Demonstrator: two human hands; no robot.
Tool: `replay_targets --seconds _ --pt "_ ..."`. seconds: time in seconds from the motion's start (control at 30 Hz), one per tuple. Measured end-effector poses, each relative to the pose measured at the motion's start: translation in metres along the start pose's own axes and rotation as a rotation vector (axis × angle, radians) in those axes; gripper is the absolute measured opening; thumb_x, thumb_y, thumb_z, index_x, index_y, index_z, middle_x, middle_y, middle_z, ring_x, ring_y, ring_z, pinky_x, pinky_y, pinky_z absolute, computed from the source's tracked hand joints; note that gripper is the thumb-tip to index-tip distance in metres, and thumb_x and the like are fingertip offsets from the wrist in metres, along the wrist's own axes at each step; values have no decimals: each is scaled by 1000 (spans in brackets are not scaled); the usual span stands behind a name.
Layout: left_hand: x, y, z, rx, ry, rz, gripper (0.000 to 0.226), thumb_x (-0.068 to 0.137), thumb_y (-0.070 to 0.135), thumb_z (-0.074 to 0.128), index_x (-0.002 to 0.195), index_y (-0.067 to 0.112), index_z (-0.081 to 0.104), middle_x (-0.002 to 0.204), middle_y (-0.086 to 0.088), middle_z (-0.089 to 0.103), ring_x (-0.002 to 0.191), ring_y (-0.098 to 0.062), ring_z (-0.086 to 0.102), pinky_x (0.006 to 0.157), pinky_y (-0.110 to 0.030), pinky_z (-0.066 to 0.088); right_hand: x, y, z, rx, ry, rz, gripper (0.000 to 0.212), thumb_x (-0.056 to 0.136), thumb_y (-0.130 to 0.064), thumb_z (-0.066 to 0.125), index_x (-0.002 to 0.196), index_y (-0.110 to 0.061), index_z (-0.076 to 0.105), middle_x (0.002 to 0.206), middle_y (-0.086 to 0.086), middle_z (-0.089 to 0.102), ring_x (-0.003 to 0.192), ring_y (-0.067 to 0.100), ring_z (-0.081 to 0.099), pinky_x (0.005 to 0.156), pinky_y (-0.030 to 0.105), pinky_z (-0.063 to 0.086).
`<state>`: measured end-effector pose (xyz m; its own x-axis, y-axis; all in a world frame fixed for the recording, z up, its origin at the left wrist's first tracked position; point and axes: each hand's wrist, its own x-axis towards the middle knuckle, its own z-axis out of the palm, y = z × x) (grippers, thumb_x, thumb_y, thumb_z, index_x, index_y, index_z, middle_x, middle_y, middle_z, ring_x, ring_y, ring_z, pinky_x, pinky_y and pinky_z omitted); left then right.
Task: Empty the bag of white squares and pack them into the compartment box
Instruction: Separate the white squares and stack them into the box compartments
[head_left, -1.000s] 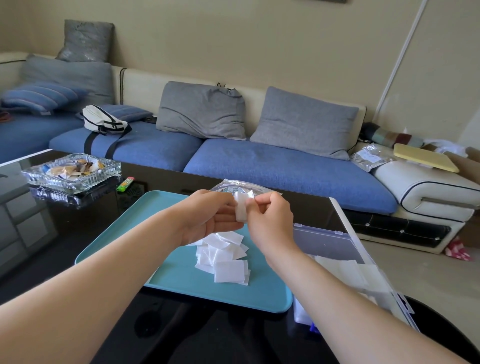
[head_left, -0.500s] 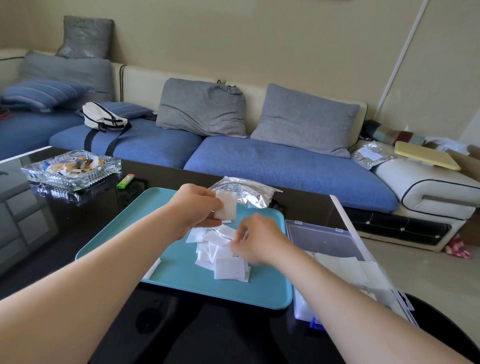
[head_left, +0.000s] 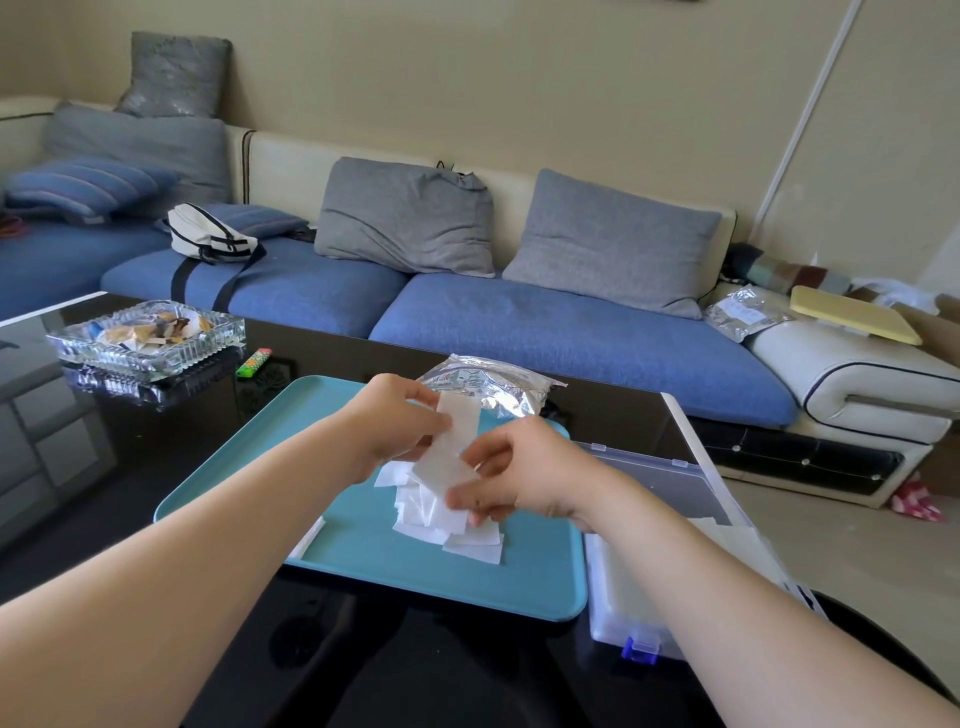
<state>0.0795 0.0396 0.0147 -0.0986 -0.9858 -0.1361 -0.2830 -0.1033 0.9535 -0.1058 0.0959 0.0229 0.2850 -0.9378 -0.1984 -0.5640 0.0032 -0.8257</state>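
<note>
A loose pile of white squares (head_left: 457, 525) lies on the teal tray (head_left: 395, 566). Above the pile, my left hand (head_left: 395, 421) pinches a small stack of white squares (head_left: 460, 418) by its upper end. My right hand (head_left: 519, 475) pinches another white square (head_left: 441, 470) just below that stack, close over the pile. The silver foil bag (head_left: 493, 384) lies at the tray's far edge. The clear compartment box (head_left: 654, 483) stands open right of the tray, partly hidden by my right forearm.
A glass ashtray (head_left: 150, 338) and a green lighter (head_left: 254, 362) sit on the black glossy table (head_left: 156, 441) at the far left. A blue sofa (head_left: 571, 332) with grey cushions runs behind the table. The box's blue latch (head_left: 641, 648) faces me.
My right hand dipped to the pile, picked up a white square and has lifted it toward the stack in my left hand. The left hand stayed above the tray.
</note>
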Motion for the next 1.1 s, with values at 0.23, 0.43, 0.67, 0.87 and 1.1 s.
replay_targets --seconds 0.23,0.43,0.67,0.87,1.1 --pt "-6 8 1 -285 -156 -29 24 93 -6 70 116 1 73 111 -20 77 99 -30 78 83 -34 65 1 -8 1 510 269 -52 21 91 -11 81 108 -1 72 88 18 80 76 28 79 69 31 66" --pt "-10 10 3 -374 -228 16 21 99 -5 62 117 -3 71 111 -24 76 104 -31 76 92 -33 62 6 -8 4 630 440 -23 10 100 -8 71 109 -5 70 90 13 81 81 27 81 67 30 64" --pt "-13 16 7 -365 -289 64 23 106 4 55 121 -6 69 116 -24 75 111 -34 74 95 -36 61 6 -9 7 625 492 38 11 98 -15 74 101 -4 72 83 11 81 74 29 80 66 35 65" --pt "-11 13 9 -310 -242 84 24 105 12 61 120 -6 69 113 -25 75 104 -32 76 95 -38 61 1 -16 5 466 433 128 20 91 -23 74 93 -4 70 78 10 80 69 30 79 63 37 66" --pt "-12 11 10 -187 -216 19 19 103 3 60 119 -5 68 116 -24 74 96 -31 78 82 -38 65 3 2 -8 -443 484 -173 91 58 -54 89 134 -39 42 128 -7 46 107 17 58 86 44 55"
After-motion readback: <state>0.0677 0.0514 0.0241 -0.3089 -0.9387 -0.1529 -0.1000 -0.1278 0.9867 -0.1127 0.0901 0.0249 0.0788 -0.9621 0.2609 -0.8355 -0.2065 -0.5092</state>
